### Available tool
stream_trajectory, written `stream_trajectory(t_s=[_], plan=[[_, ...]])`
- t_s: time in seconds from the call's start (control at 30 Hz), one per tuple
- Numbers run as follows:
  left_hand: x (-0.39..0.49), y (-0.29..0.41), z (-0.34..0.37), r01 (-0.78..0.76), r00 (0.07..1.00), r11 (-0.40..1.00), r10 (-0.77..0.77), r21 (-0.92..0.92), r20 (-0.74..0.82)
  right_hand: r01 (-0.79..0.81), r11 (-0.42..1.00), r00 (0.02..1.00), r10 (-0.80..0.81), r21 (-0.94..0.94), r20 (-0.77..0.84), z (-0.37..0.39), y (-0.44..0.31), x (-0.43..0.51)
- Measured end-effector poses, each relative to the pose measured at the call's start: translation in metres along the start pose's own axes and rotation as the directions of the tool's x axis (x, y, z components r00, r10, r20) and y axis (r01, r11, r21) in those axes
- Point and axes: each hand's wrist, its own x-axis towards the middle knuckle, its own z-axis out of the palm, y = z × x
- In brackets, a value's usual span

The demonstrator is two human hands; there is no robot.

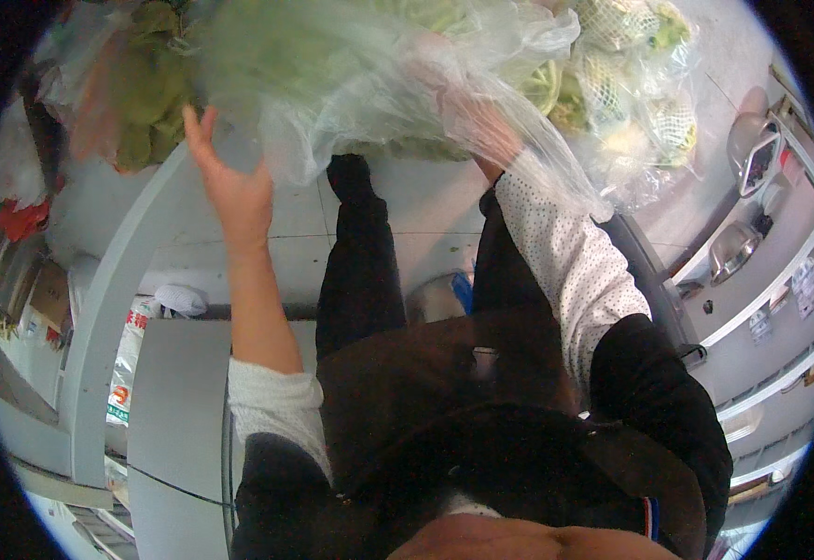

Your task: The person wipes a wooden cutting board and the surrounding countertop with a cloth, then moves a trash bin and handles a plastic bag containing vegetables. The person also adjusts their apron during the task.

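Note:
A large clear plastic bag (379,91) is spread out in front of me at the top of the view. Behind its film, pale green leafy vegetables (295,49) show blurred. My right hand (480,122) lies behind the film, which also drapes over that forearm; its fingers are veiled, so I cannot tell what they grip. At the bag's left side, my left hand (235,185) is raised with thumb and fingers apart, holding nothing. Its fingertips are near dark green leaves (151,91) in another plastic wrapping.
To the right lie vegetables in white foam netting (606,84) and clear plastic. Metal bowls (734,250) stand on a white shelf (763,308) at far right. A pale curved-looking rail (123,259) and a grey cabinet (176,392) flank my left side. Tiled floor (288,259) shows between.

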Motion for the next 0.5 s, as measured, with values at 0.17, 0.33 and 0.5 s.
stream_trajectory(t_s=[0.17,0.33,0.5], plan=[[0.029,0.015,0.040,-0.392,0.912,0.889,0.343,0.235,0.225,0.012,1.000,1.000,-0.012,-0.025,-0.002,0.006,0.010,0.006],[0.037,0.048,0.114,-0.440,0.837,0.829,0.517,-0.345,0.177,0.007,0.999,1.000,-0.007,-0.036,-0.005,0.002,-0.006,0.006],[0.013,0.030,0.142,-0.215,0.931,0.835,0.333,-0.506,0.153,-0.112,0.994,0.992,0.113,-0.022,0.063,0.002,-0.047,-0.017]])
